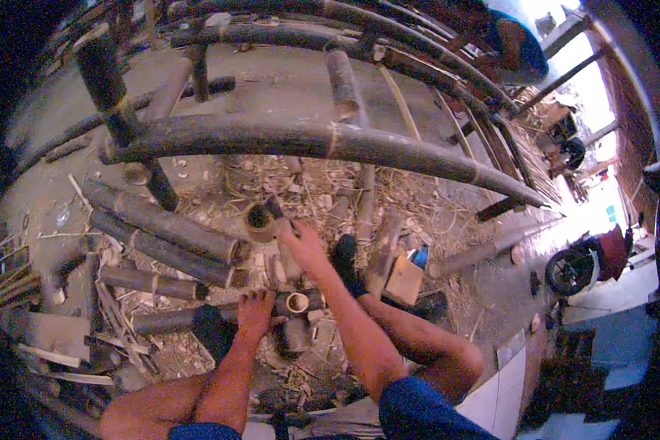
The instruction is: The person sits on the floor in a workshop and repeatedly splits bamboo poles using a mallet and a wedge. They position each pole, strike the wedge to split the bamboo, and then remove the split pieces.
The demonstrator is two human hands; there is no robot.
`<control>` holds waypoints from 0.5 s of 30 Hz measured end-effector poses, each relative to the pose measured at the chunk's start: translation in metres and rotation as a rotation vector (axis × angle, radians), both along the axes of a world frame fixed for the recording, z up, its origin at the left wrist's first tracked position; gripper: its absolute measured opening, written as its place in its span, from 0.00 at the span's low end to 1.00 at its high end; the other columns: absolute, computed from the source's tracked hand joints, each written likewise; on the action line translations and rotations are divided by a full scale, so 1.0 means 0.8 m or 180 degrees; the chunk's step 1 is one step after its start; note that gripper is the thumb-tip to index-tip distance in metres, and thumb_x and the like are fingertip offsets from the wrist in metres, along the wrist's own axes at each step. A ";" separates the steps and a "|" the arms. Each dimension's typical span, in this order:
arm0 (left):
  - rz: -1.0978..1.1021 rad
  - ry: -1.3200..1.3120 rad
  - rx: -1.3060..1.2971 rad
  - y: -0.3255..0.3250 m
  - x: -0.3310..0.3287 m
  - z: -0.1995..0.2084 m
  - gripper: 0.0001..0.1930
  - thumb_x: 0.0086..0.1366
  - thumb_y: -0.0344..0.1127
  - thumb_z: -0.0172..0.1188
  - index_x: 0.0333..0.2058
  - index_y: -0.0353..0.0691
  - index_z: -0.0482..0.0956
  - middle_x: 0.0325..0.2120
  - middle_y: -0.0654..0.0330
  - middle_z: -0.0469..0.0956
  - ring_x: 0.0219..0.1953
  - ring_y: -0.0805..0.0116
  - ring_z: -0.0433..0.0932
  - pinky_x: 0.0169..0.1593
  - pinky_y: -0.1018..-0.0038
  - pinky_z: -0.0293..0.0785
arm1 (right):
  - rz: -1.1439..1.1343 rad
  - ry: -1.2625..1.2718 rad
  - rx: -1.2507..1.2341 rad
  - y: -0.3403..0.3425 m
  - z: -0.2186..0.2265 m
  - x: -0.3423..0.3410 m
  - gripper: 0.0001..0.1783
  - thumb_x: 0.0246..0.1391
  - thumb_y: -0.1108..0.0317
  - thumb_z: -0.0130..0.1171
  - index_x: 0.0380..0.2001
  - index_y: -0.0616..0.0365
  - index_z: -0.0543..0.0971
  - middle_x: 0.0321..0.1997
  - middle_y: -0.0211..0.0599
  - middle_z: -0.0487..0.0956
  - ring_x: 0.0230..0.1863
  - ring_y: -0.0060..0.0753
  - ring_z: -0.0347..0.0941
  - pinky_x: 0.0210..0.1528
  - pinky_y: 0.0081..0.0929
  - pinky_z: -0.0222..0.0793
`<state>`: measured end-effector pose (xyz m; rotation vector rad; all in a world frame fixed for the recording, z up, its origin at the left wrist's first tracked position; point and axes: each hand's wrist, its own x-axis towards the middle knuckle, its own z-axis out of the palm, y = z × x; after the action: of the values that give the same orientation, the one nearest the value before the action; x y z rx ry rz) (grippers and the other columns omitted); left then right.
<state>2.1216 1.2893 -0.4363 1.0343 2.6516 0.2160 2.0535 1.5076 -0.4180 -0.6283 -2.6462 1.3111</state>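
Note:
My right hand (306,248) is stretched forward, its fingers closed around a small dark tool (273,208) whose kind I cannot make out. The tool's dark end lies against the rim of a short, wide bamboo tube (255,233) with its hollow end facing up. Closer to me, my left hand (254,314) grips a bamboo pole (312,299) lying crosswise between my feet. Just right of that hand, a pale round bamboo end (297,303) shows on the pole. Below it sits a short dark bamboo piece (294,336).
A thick bamboo rail (271,137) crosses ahead of my hands. Cut bamboo lengths (161,220) lie at left, among wood shavings (411,198). A tan box (403,279) stands beside my right foot. A motorbike (587,264) is at right; another person (517,51) is at the far right.

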 end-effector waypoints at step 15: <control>0.0022 -0.0051 0.0236 -0.023 0.000 0.008 0.45 0.50 0.65 0.69 0.59 0.41 0.70 0.56 0.51 0.76 0.58 0.49 0.74 0.60 0.50 0.66 | -0.1884 -0.0271 -0.3007 -0.102 0.075 0.297 0.12 0.52 0.73 0.59 0.41 0.52 0.76 0.27 0.28 0.77 0.24 0.26 0.75 0.22 0.28 0.72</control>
<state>2.1219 1.2706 -0.4297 1.0417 2.6515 0.3251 2.2912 1.4256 -0.3584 -1.4250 -1.5013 2.2418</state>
